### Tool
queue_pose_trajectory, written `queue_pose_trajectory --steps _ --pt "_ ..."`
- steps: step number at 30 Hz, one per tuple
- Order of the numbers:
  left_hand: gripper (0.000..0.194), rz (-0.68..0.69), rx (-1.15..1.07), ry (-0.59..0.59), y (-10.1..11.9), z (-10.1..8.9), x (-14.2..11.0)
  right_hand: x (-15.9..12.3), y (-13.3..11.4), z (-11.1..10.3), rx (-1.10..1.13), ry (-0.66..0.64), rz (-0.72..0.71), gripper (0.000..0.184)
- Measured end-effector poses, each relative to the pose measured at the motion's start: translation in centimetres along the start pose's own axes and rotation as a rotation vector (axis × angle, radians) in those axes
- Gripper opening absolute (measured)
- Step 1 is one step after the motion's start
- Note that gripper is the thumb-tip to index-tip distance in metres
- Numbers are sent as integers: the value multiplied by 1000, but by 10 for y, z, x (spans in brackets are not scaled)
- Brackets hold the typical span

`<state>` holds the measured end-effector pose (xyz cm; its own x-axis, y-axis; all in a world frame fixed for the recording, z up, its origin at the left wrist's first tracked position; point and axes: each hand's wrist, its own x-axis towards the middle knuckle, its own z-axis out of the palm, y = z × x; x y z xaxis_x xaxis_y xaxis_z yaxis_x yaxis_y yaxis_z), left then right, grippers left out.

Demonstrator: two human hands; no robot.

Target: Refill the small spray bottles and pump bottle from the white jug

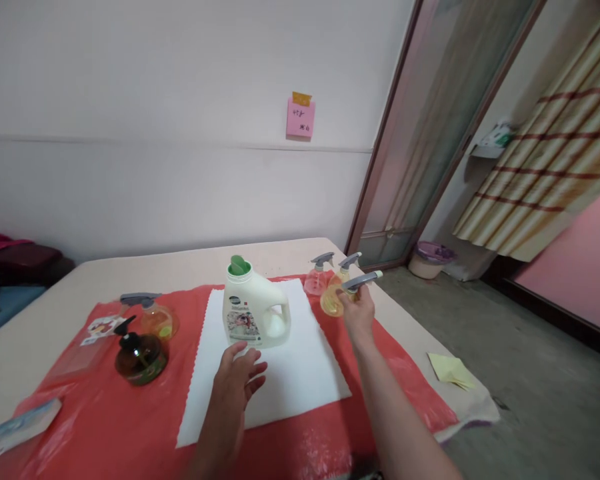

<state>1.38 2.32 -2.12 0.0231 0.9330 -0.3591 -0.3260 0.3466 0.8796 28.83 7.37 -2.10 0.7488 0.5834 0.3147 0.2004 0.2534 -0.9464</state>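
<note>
While the dark pump bottle [141, 360] sits on the red sheet [125, 427], the left hand [235, 383] is empty, fingers loosely spread, near the jug [247, 310], already upright on the white cloth [295, 387] (green spout [239, 265] showing). The right hand [359, 315] grips a spray bottle [331, 302] beside two more sprayers [315, 281] [347, 261], off the cloth; can't tell if it's lifted.

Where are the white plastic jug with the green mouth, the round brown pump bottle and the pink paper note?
White plastic jug [254, 303]: head view, on its body above the label.
Brown pump bottle [141, 360]: head view, on its rounded body.
Pink paper note [300, 121]: head view, on the sheet's middle.
</note>
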Motion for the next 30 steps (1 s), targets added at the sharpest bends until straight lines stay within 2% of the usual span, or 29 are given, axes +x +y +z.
queue_pose_trajectory --steps 4,10,17,23,30 --pt "59 3 20 28 10 -2 -3 16 36 3 -185 88 22 33" --pt "61 0 56 36 12 1 -1 21 69 21 -349 38 32 37" --pt "59 11 93 12 12 3 -1 15 77 26 -483 -71 51 43" --pt "57 36 90 25 12 2 -1 15 79 27 -545 -69 76 47" --pt "58 48 137 2 6 -2 4 12 85 33 -616 -130 49 48"
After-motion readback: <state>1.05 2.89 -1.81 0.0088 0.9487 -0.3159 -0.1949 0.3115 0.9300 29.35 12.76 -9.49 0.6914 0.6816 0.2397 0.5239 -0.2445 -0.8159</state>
